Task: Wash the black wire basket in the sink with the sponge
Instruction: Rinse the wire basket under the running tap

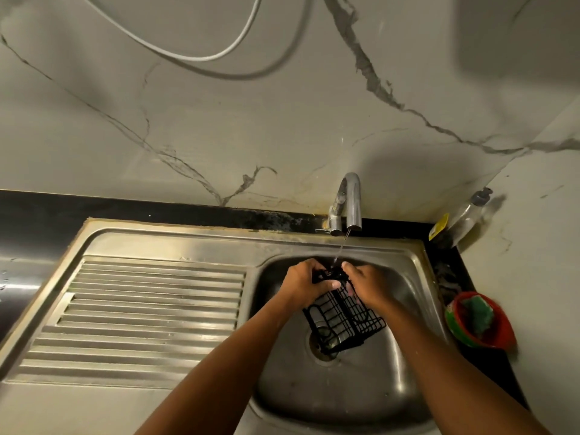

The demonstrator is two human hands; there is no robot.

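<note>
The sink [175, 243] is seen with its drainboard on the left and its basin on the right. Over the basin, above the drain [323, 348], the black wire basket [342, 321] is held tilted, with its upper end under the thin stream from the faucet [351, 199]. This end is gripped by the left hand [303, 282] and the right hand [365, 284], the fingers of both curled round the wires. Wet wires can probably slip, so the basket could be dropped; water could also be splashed over the rim. By the sink's right edge a red bowl [502, 329] is placed, and the green sponge [478, 315] lies in it.
</note>
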